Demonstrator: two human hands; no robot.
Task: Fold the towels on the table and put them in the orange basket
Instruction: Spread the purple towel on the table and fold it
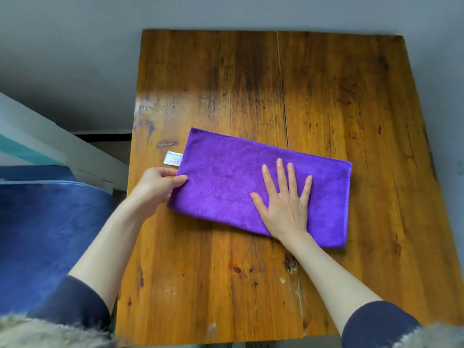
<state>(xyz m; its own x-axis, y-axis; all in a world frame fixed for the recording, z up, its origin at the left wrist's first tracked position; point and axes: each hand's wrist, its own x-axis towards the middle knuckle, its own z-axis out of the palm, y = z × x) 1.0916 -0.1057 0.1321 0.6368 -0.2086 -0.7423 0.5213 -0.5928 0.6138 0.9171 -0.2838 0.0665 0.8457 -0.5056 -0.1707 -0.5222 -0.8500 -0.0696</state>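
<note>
Blue fabric (47,237), soft-looking, fills the area left of the surface, w/ a white and teal slanted beam (50,141) above it. Left hand (157,183) sits at the surface's left edge, fingers and thumb curled, pinching the left short end of the purple towel (226,179); its forearm comes up from the bottom-left, dark sleeve pushed back. White label (172,158) sticks out from the towel's left end, just beyond that hand, lying flat on the wood. Towel itself is folded into a long rectangle, lying flat approx. mid-surface, tilted so its left end is farther from the person and its right end runs toward the right edge. Right hand (286,204) lies palm-down on the towel's right half, fingers straight and spread, pressing the cloth flat; wrist crosses the towel's near long edge. Wooden surface (326,96) is orange-brown planks w/ a seam running front to back near the middle, dark stains toward the far edge. Fur trim shows at both bottom corners of the view.
</note>
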